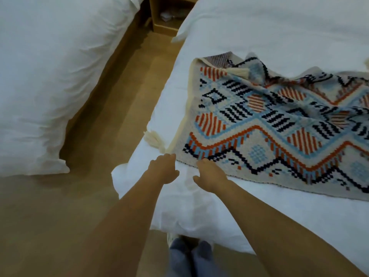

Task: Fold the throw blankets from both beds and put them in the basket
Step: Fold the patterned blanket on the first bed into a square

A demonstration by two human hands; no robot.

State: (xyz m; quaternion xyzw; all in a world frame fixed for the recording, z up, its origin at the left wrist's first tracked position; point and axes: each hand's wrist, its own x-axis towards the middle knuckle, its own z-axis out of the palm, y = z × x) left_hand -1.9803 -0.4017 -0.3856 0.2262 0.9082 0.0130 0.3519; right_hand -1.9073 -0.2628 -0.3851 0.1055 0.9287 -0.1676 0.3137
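A knitted throw blanket [269, 126] with orange, light blue and black patterns lies spread and rumpled on the right bed [249, 212], a cream tassel [154, 138] at its near left corner. Both my arms reach forward to that corner. My left hand [164, 168] has its fingertips at the blanket's corner just below the tassel. My right hand [209, 174] touches the blanket's near edge a little to the right. On both hands the thumb is spread away from the fingers, and no fold of cloth shows between them. No basket is in view.
A second bed [50, 76] with white bedding stands on the left across a tan floor aisle [111, 120]. A wooden nightstand [165, 19] stands at the far end between the beds. My feet in blue socks [189, 256] stand at the right bed's corner.
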